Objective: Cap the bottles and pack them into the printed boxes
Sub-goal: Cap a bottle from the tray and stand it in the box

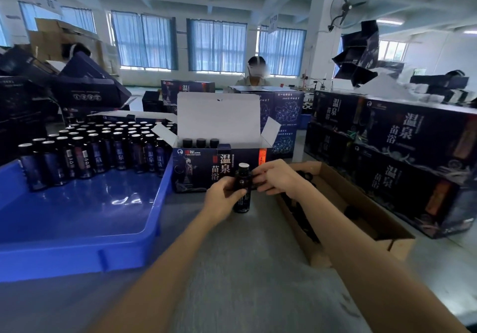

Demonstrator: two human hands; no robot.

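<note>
My left hand [224, 195] grips a dark labelled bottle [242, 201] upright on the grey table; its silver foil top is bare. My right hand [277, 176] is just right of the bottle's neck, fingers curled round a small black cap [256, 177] that is mostly hidden. Behind the bottle stands an open printed box [196, 167] with its white lid up and three capped bottles [200, 143] in its left end. Several uncapped bottles [103, 149] stand in the blue tray [77, 229] on the left.
A shallow brown carton [361, 203] holding black caps lies to the right of my arms. Stacked printed boxes [402, 157] rise at the right and behind. Another person [256, 74] sits across the table. More dark boxes are piled at the far left.
</note>
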